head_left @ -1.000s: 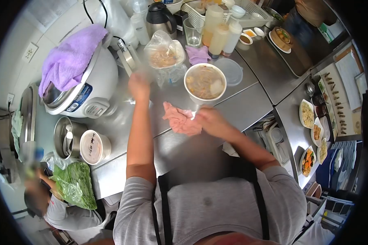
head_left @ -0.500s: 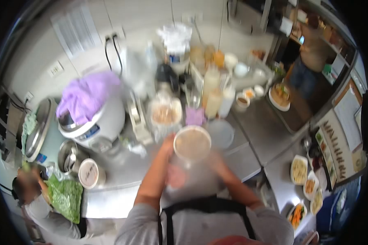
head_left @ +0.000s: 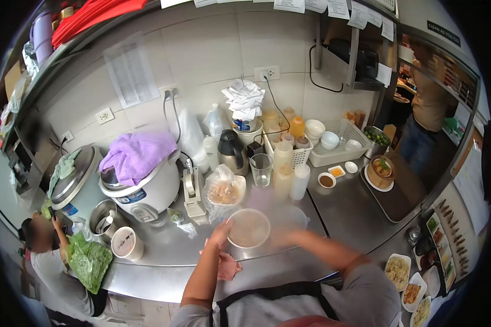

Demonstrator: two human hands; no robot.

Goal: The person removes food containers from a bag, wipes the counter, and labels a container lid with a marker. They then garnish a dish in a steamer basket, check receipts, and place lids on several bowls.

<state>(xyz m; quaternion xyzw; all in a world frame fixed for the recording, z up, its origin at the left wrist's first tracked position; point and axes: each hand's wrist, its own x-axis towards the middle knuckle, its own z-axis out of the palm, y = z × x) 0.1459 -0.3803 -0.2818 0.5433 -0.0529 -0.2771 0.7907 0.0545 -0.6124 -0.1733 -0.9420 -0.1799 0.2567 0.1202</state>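
Note:
A round, pale-rimmed tub (head_left: pixel 249 228) with brownish contents stands near the counter's front edge. My left hand (head_left: pixel 220 237) is closed around its left side. My right hand (head_left: pixel 287 237) is smeared by motion to the right of the tub, close to a round translucent lid (head_left: pixel 293 217), and its fingers cannot be made out. Below my left wrist lies a crumpled pink cloth (head_left: pixel 229 268). Just behind the tub is a blurred purple cloth (head_left: pixel 261 196). A plastic-wrapped dish of food (head_left: pixel 223 192) sits behind my left hand.
Leftward are a rice cooker (head_left: pixel 147 188) under a purple towel (head_left: pixel 139 155), a lidded tub (head_left: pixel 127 243) and a tape dispenser (head_left: pixel 194 196). Squeeze bottles (head_left: pixel 282 163) stand behind. Food dishes (head_left: pixel 398 271) line the right side. A co-worker (head_left: pixel 60 261) holds bagged greens (head_left: pixel 88 260).
The camera view has tilted upward, showing more wall and shelf. The tub is closer to me and slightly left on the counter. My right hand has moved away from it, toward the lid.

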